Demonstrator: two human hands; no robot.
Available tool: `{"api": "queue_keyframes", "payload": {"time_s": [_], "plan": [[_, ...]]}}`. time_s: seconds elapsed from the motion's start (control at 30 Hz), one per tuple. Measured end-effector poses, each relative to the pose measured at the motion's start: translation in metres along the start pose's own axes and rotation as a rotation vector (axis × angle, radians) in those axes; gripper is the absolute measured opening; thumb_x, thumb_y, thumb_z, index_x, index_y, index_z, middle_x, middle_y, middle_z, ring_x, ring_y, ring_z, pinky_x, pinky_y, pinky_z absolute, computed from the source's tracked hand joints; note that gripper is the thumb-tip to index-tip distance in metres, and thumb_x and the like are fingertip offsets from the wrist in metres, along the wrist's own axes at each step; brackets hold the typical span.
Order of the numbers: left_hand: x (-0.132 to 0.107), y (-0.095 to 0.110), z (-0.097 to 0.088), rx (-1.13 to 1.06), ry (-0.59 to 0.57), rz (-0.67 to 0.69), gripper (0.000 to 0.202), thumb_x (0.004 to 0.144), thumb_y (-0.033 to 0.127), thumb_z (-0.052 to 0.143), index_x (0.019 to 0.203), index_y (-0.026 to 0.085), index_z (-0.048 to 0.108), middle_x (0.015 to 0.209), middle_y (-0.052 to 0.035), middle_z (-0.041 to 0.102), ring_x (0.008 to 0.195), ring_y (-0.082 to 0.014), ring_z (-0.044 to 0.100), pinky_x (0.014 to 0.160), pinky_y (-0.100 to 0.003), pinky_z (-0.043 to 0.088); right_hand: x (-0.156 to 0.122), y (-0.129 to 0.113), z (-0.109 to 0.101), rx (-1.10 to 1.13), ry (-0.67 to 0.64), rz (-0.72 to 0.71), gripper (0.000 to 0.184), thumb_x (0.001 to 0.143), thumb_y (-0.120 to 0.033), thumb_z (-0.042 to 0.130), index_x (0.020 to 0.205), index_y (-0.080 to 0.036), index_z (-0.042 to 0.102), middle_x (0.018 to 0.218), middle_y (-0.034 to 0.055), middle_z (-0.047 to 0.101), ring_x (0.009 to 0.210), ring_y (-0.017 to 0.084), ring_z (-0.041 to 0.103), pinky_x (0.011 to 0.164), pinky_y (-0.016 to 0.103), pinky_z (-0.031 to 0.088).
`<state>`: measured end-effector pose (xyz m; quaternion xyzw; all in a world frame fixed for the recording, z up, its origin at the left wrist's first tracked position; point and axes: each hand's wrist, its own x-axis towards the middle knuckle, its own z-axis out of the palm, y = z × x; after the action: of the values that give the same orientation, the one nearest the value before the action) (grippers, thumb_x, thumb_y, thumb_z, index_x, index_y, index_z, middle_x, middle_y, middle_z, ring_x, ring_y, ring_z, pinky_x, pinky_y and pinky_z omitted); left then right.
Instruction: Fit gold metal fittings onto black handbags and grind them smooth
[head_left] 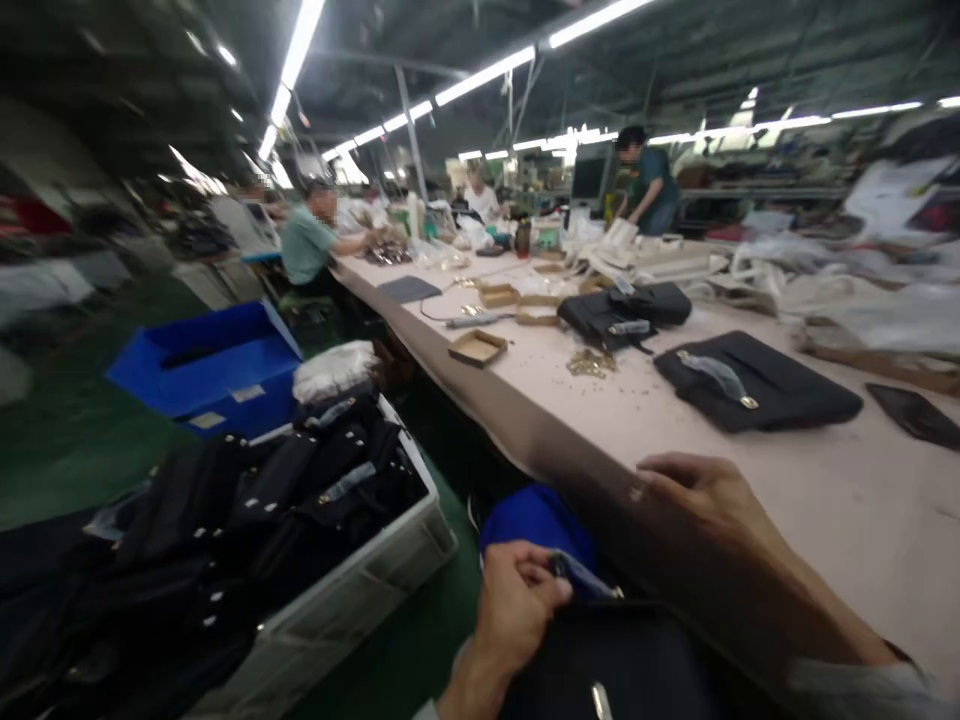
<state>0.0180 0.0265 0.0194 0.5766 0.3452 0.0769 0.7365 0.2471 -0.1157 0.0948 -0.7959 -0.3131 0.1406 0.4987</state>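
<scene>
My left hand [517,600] is closed around the plastic-wrapped handle of a black bag [607,665]. The bag hangs low in front of me, below the table edge, and a metal fitting shows on it. My right hand [697,490] is at the table's front edge, fingers stretched out and holding nothing. Beyond it, another black bag [780,385] lies flat on the table, its handle wrapped in clear plastic. A further black bag [626,310] lies behind that, beside a pile of small gold-coloured metal pieces [592,363].
A grey crate [442,530] full of black bags stands at left, with a blue box [202,365] behind it. Small open boxes [478,347] and a corded tool [478,321] lie on the long table [555,425]. Several people work farther back.
</scene>
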Motion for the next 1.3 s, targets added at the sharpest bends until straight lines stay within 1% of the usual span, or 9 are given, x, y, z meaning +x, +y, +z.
{"api": "queue_keyframes", "payload": {"time_s": [0.03, 0.07, 0.17, 0.3, 0.47, 0.67, 0.97, 1.13, 1.3], "plan": [[0.003, -0.004, 0.003, 0.045, 0.068, 0.035, 0.026, 0.061, 0.021, 0.088, 0.079, 0.016, 0.070, 0.060, 0.0000, 0.067, 0.050, -0.0123, 0.058, 0.050, -0.025, 0.044, -0.017, 0.002, -0.001, 0.025, -0.071, 0.055, 0.038, 0.083, -0.053, 0.080, 0.091, -0.016, 0.080, 0.085, 0.0097, 0.077, 0.077, 0.025, 0.071, 0.064, 0.030, 0.055], [0.006, -0.006, 0.004, 0.054, 0.079, 0.045, 0.023, 0.060, 0.019, 0.084, 0.076, 0.015, 0.068, 0.057, -0.0003, 0.066, 0.046, -0.0120, 0.057, 0.048, -0.024, 0.042, -0.030, 0.000, 0.002, 0.068, -0.143, 0.090, 0.036, 0.085, -0.052, 0.077, 0.092, -0.016, 0.080, 0.084, 0.0098, 0.077, 0.076, 0.025, 0.071, 0.064, 0.030, 0.053], [0.007, -0.002, 0.004, 0.030, 0.047, 0.042, 0.016, 0.062, 0.021, 0.078, 0.073, 0.013, 0.068, 0.054, -0.0025, 0.067, 0.044, -0.0142, 0.061, 0.046, -0.024, 0.044, -0.050, -0.012, 0.020, 0.177, -0.292, 0.112, 0.029, 0.089, -0.045, 0.074, 0.089, -0.016, 0.078, 0.081, 0.0080, 0.076, 0.073, 0.021, 0.068, 0.066, 0.028, 0.052], [0.004, 0.008, 0.004, 0.014, 0.013, 0.057, 0.013, 0.068, 0.019, 0.072, 0.076, 0.010, 0.072, 0.050, -0.0032, 0.066, 0.044, -0.0140, 0.062, 0.047, -0.023, 0.046, -0.058, -0.020, 0.043, 0.234, -0.398, 0.113, 0.024, 0.088, -0.039, 0.075, 0.088, -0.015, 0.077, 0.079, 0.0065, 0.074, 0.071, 0.018, 0.064, 0.067, 0.027, 0.050], [0.007, 0.006, 0.001, 0.009, -0.058, 0.069, 0.020, 0.070, 0.018, 0.072, 0.084, 0.006, 0.078, 0.054, -0.0066, 0.070, 0.044, -0.0130, 0.062, 0.048, -0.022, 0.047, -0.057, -0.019, 0.064, 0.256, -0.468, 0.131, 0.023, 0.089, -0.036, 0.072, 0.087, -0.014, 0.077, 0.077, 0.0056, 0.073, 0.069, 0.017, 0.064, 0.065, 0.027, 0.050], [0.007, 0.003, -0.005, -0.002, -0.109, 0.107, 0.021, 0.073, 0.019, 0.071, 0.086, 0.007, 0.083, 0.058, -0.0080, 0.072, 0.047, -0.0131, 0.063, 0.050, -0.023, 0.048, -0.057, -0.023, 0.082, 0.228, -0.474, 0.147, 0.023, 0.089, -0.036, 0.071, 0.085, -0.014, 0.075, 0.068, 0.0029, 0.069, 0.060, 0.015, 0.060, 0.058, 0.025, 0.047], [0.009, 0.006, -0.013, 0.013, -0.138, 0.143, 0.024, 0.074, 0.016, 0.064, 0.085, 0.009, 0.084, 0.058, -0.0065, 0.071, 0.049, -0.0127, 0.063, 0.052, -0.023, 0.051, -0.059, -0.021, 0.096, 0.253, -0.421, 0.191, 0.025, 0.089, -0.040, 0.072, 0.085, -0.016, 0.073, 0.069, 0.0040, 0.071, 0.060, 0.017, 0.063, 0.060, 0.029, 0.052], [0.010, 0.003, -0.015, 0.018, -0.140, 0.147, 0.027, 0.073, 0.017, 0.063, 0.087, 0.008, 0.084, 0.064, -0.0105, 0.075, 0.050, -0.0137, 0.064, 0.053, -0.024, 0.052, -0.061, -0.023, 0.102, 0.185, -0.347, 0.147, 0.024, 0.089, -0.039, 0.071, 0.082, -0.016, 0.072, 0.069, 0.0040, 0.069, 0.061, 0.018, 0.064, 0.059, 0.029, 0.051], [0.011, 0.003, -0.015, 0.010, -0.156, 0.176, 0.030, 0.073, 0.016, 0.061, 0.089, 0.008, 0.085, 0.064, -0.0098, 0.075, 0.051, -0.0130, 0.064, 0.053, -0.023, 0.052, -0.066, -0.021, 0.107, 0.085, -0.284, 0.093, 0.021, 0.092, -0.036, 0.068, 0.086, -0.017, 0.075, 0.074, 0.0043, 0.068, 0.064, 0.018, 0.066, 0.061, 0.030, 0.053]]}}
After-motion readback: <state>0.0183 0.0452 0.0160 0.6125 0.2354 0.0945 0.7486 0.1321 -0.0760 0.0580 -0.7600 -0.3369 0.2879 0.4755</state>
